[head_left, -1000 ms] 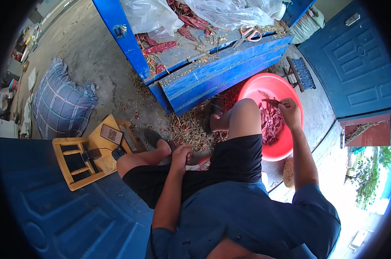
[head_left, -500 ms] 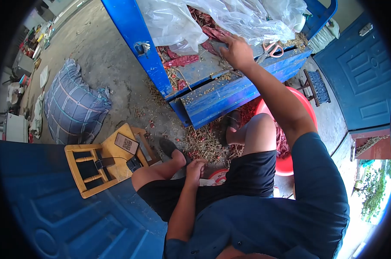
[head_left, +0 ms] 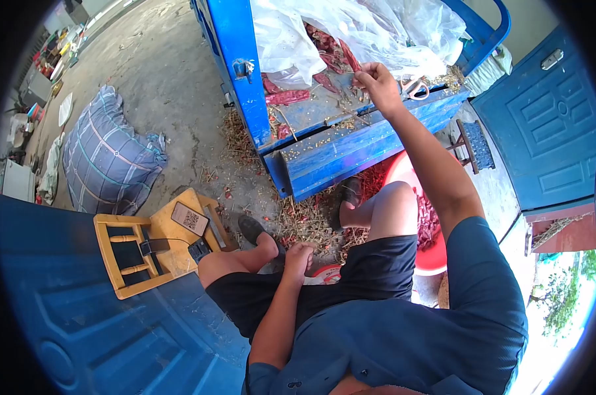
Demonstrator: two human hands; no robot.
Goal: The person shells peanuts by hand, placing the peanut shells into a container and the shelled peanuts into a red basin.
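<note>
- Red dried chili [head_left: 350, 55]: extends beyond nearly closed fingertips of the right hand [head_left: 381, 87], pinched by one end, presumably leaving its length free.
- Scissors [head_left: 416, 89]: just beside those fingers.
- Left hand [head_left: 300, 259]: fingers curled closed; contents cannot be told.

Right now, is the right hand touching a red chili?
Touching. The head view shows the right hand pinching one end of the red chili between thumb and fingers.
</note>
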